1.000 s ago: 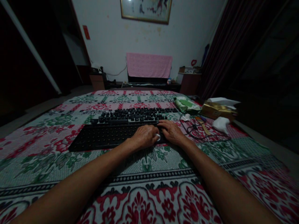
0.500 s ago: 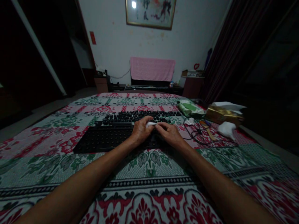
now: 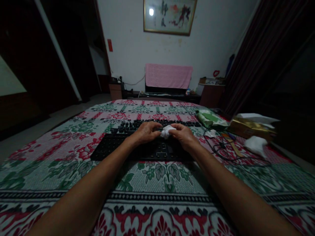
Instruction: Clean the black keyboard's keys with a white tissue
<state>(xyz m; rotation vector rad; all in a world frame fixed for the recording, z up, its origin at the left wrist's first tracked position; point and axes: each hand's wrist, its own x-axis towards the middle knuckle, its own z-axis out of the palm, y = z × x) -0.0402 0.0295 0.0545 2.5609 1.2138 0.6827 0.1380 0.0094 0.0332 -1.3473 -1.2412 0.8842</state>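
Observation:
A crumpled white tissue point(image 3: 166, 131) is pinched between the thumb and fingers of my right hand point(image 3: 183, 135), above the keyboard. My left hand point(image 3: 145, 132) is just left of the tissue, its thumb and fingers curved and apart; whether its tips touch the tissue is hard to tell. Below both hands lies a black keyboard point(image 3: 108, 147) with its keycaps off, its middle partly hidden by my hands and forearm. Many loose black keycaps point(image 3: 131, 125) are spread in rows behind it, on the patterned cloth.
On the right are a green-and-white packet point(image 3: 210, 118), a gold tissue box point(image 3: 242, 127), a white wad point(image 3: 256, 145), a small tissue scrap point(image 3: 211, 133), a dark cable point(image 3: 221, 154) and a flat wooden tool point(image 3: 236, 148). A flowered cloth point(image 3: 157, 203) covers the surface.
My hands have moved slightly apart; the tissue, earlier between both hands, now shows larger and bunched in my right fingers. The whole view has shifted, with things appearing further right.

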